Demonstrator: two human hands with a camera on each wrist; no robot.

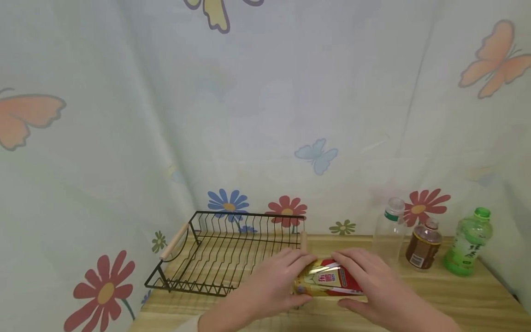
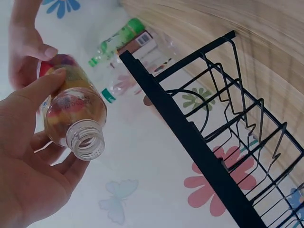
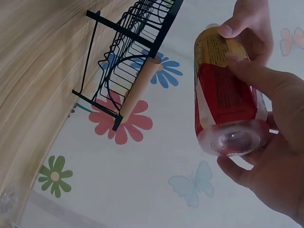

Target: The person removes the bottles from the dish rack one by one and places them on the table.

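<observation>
Both hands grip a plastic bottle (image 1: 329,277) with a red and yellow label, lying sideways between them. My left hand (image 1: 275,286) curls round its neck end and my right hand (image 1: 373,286) round its base end. In the left wrist view the uncapped clear mouth of the bottle (image 2: 88,142) points past the left hand (image 2: 35,156). The right wrist view shows its clear base (image 3: 232,137) near the fingers of the right hand (image 3: 275,152). The black wire dish rack (image 1: 232,251) stands on the table, left of and behind the bottle.
At the back right of the wooden table (image 1: 469,309) stand a clear bottle (image 1: 390,235), a brown-labelled bottle (image 1: 423,246) and a green bottle (image 1: 466,244). The rack has wooden handles (image 1: 174,240). A curtain (image 1: 265,92) printed with flowers and butterflies hangs behind.
</observation>
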